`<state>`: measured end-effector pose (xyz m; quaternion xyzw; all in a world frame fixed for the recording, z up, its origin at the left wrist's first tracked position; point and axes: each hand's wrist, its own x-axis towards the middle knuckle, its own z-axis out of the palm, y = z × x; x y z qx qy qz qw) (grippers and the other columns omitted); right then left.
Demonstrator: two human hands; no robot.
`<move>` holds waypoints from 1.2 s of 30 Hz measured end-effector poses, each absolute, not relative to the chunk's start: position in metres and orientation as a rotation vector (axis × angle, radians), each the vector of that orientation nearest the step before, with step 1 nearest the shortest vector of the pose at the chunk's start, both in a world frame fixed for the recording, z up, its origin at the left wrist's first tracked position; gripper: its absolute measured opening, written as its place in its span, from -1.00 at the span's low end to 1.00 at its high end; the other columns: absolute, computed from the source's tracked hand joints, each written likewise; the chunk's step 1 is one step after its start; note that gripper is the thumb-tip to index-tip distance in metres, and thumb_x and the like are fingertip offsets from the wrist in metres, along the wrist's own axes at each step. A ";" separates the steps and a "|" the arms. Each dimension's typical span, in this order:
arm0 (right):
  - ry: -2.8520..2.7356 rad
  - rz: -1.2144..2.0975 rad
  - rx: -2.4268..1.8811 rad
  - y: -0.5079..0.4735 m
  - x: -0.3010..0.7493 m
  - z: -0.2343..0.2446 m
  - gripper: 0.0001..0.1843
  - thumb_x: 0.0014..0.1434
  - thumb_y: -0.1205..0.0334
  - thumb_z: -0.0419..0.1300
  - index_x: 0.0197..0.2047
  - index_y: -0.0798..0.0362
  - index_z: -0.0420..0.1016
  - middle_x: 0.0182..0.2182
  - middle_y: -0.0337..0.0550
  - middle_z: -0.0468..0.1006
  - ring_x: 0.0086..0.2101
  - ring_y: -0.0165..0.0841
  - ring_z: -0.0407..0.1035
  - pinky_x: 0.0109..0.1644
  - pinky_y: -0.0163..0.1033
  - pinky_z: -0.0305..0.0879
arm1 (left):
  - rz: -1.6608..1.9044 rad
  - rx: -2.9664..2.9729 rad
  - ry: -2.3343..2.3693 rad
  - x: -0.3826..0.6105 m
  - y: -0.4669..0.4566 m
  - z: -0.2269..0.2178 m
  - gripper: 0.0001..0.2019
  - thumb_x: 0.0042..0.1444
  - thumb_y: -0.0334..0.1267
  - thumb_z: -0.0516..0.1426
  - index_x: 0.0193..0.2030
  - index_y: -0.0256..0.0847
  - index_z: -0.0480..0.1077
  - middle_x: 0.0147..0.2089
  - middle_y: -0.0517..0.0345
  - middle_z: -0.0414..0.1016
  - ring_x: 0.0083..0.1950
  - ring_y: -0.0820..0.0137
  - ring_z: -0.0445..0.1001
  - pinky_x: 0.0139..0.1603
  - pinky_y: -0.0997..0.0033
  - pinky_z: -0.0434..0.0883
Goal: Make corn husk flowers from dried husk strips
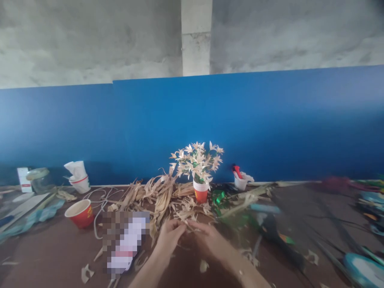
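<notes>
My left hand (170, 237) and my right hand (210, 239) meet at the fingertips over the brown table. Both are closed in a pinch around a small pale piece of corn husk (188, 225), whose outline is blurred and partly covered by the fingers. Just beyond them lie loose husk flowers (183, 208). Behind these stands a red and white paper cup (201, 195) filled with a bunch of cream husk flowers (198, 162) on green stems. To the left of the cup spreads a heap of dried corn husks (160, 196).
An open red paper cup (80, 215), a white cable (103, 204) and a pixelated packet (129, 242) lie left. A glass jar (42, 182) stands farther left. Right are green ribbon (220, 197), a white cup (241, 183) and a blue tape roll (366, 270). A blue partition (168, 120) borders the table.
</notes>
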<state>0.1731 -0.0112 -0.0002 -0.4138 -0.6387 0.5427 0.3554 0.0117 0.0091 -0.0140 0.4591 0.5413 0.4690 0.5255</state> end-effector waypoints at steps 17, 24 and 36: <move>-2.089 0.213 -1.477 -0.004 0.187 -0.012 -0.28 0.01 0.57 -0.13 0.23 -0.06 0.16 -0.01 -0.10 0.49 -0.10 -0.32 0.44 -0.07 -0.26 0.37 | 0.565 1.954 1.873 -0.019 0.007 0.011 -0.84 -0.02 -0.34 0.07 -0.45 -0.19 0.50 -0.36 0.14 0.58 -0.27 0.36 0.49 -0.30 0.50 0.24; -2.108 0.257 -1.517 -0.005 0.186 -0.011 -0.36 0.09 0.51 -0.13 0.21 -0.10 0.20 0.00 -0.15 0.48 -0.11 -0.28 0.45 -0.08 -0.20 0.40 | 0.556 2.012 1.935 -0.025 0.006 0.018 -0.88 -0.02 -0.34 0.11 -0.38 -0.12 0.49 -0.31 0.18 0.58 -0.22 0.38 0.49 -0.23 0.50 0.24; -2.089 0.188 -1.427 -0.004 0.184 -0.017 -0.30 0.05 0.55 -0.12 0.23 -0.15 0.16 -0.03 -0.18 0.51 -0.14 -0.34 0.46 -0.07 -0.26 0.39 | 0.061 1.994 2.047 -0.036 -0.013 0.044 -0.85 -0.24 -0.40 0.14 -0.45 -0.26 0.49 -0.26 -0.26 0.54 -0.20 -0.01 0.50 -0.33 0.26 0.31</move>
